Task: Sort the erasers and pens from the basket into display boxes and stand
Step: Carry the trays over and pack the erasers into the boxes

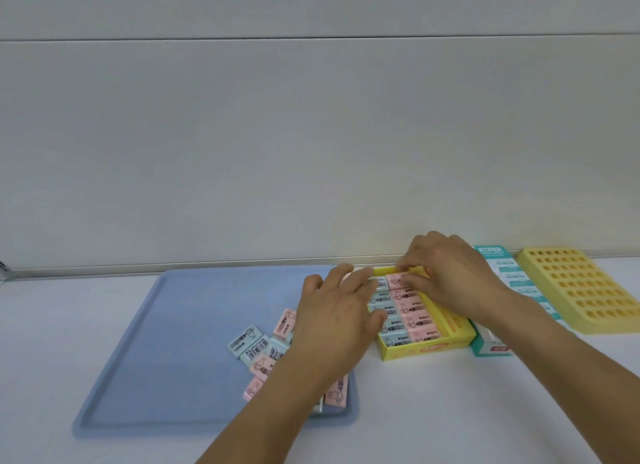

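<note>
1. Your right hand (pixel 446 273) pinches a pink eraser (pixel 398 279) at the yellow box's (pixel 429 349) far edge.
2. Your left hand (pixel 337 311) lies flat-fingered on its left rim.
3. Loose erasers (pixel 258 351) lie left of it on the blue tray (pixel 180 342).

Pink and blue erasers (pixel 412 311) rowed in yellow box (pixel 450 328).

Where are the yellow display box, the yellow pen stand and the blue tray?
yellow display box (pixel 429 350), head view, on its front wall.
yellow pen stand (pixel 581 290), head view, on its holed top face.
blue tray (pixel 180 325), head view, on a bare part of its floor.
</note>
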